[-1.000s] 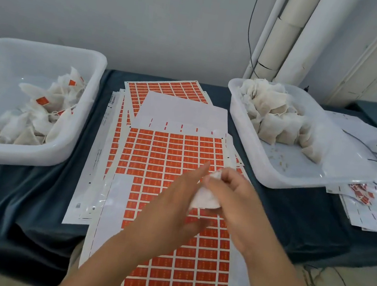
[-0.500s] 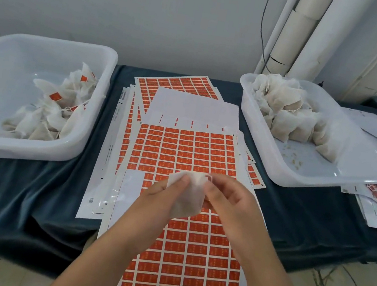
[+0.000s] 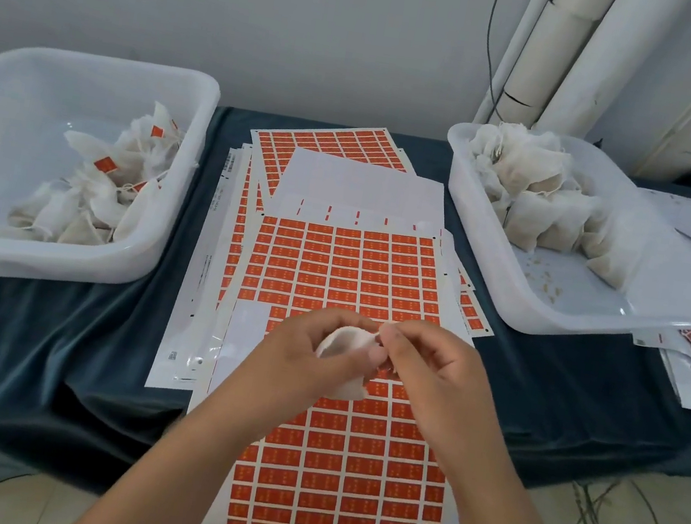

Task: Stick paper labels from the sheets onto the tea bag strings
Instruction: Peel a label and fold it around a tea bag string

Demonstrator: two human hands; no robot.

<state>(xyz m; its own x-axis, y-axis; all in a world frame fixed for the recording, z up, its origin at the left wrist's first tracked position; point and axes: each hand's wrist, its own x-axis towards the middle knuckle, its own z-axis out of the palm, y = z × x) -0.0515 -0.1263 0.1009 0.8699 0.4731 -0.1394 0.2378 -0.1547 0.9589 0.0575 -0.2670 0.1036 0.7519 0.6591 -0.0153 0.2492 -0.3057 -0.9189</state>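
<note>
Tea bag [image 3: 344, 344] sits above the top label sheet [image 3: 347, 271], mid-table. We record the left hand [image 3: 296, 371] curled round the bag's body. The right hand [image 3: 430, 373] pinches its upper corner, fingertips together. We cannot make out the string. Labelled bags [image 3: 89, 196] lie in the left tub [image 3: 43, 261], plain bags [image 3: 533, 191] in the right tub [image 3: 558, 325].
</note>
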